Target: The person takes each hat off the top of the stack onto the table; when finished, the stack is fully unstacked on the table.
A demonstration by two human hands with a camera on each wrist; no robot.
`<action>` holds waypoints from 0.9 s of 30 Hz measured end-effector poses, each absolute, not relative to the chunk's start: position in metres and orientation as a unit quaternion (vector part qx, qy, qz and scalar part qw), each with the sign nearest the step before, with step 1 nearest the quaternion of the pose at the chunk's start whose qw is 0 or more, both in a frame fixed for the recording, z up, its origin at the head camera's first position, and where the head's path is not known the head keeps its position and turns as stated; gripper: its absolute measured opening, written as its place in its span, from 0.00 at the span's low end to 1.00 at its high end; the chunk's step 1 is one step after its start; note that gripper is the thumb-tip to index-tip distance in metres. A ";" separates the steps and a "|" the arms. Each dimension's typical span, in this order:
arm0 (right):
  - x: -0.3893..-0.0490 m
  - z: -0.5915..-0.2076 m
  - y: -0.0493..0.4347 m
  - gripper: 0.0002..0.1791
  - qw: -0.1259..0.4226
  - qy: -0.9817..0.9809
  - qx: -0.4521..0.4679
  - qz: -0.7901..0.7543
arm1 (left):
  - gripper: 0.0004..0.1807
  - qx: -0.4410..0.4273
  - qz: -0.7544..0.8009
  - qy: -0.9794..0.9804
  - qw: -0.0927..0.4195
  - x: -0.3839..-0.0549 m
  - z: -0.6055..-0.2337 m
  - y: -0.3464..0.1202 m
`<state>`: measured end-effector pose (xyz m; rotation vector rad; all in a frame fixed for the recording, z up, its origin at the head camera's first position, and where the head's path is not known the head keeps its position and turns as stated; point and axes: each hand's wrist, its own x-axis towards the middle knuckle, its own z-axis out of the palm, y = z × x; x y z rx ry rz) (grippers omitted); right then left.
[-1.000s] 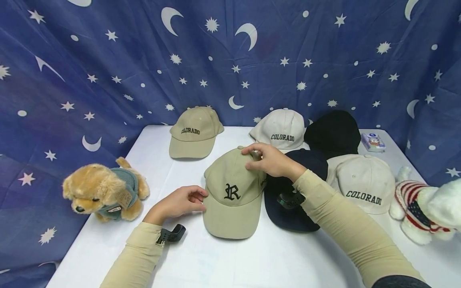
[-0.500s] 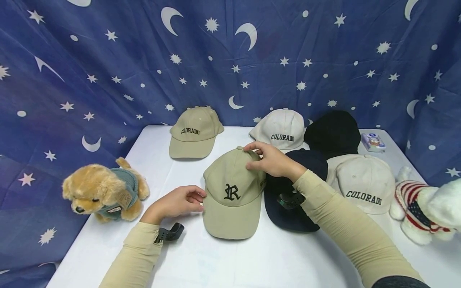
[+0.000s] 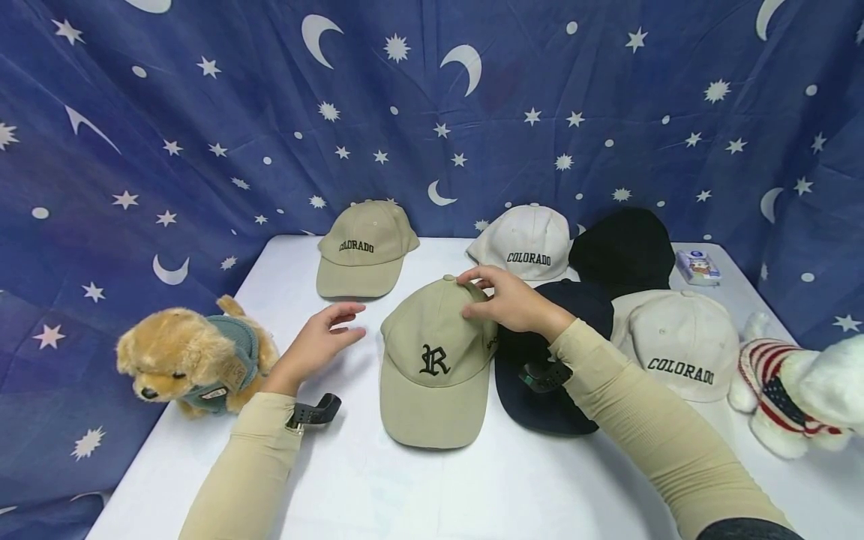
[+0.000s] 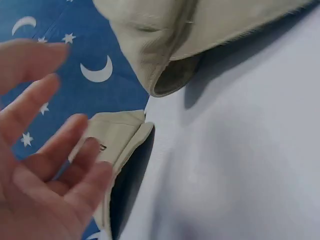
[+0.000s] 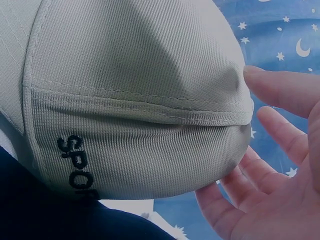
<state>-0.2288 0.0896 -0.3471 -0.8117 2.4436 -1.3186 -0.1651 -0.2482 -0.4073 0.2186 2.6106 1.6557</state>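
Observation:
A khaki baseball cap with a black letter R on its front sits mid-table, brim toward me. My right hand touches the crown's back right side with relaxed fingers; in the right wrist view, fingertips lie at the cap's rear edge, some partly hidden behind it. My left hand is held apart from the cap, to its left, fingers loosely spread around nothing. A second khaki cap lettered COLORADO sits beyond the left hand. A navy cap lies under the right wrist, partly covered by it.
A white cap and a black cap stand at the back right, near a small purple packet. An off-white cap is at right, beside a white plush toy. A brown plush dog sits at left.
My left hand has left the R cap's side and moved away from me and slightly left. The right hand stays at the crown; the cap has barely moved.

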 end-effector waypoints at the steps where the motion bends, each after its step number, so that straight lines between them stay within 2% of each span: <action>1: -0.229 -0.348 0.090 0.25 0.122 0.839 -0.279 -0.451 | 0.25 0.063 0.540 0.839 0.008 -0.169 -0.407 -0.249; 8: -0.228 -0.348 0.091 0.25 0.116 0.836 -0.281 -0.457 | 0.29 0.013 0.560 0.827 -0.049 -0.196 -0.409 -0.260; 16: -0.226 -0.348 0.091 0.24 0.109 0.830 -0.293 -0.462 | 0.31 -0.027 0.574 0.814 -0.080 -0.216 -0.413 -0.271; 27: -0.227 -0.350 0.091 0.23 0.100 0.827 -0.301 -0.465 | 0.34 -0.072 0.572 0.811 -0.094 -0.241 -0.428 -0.279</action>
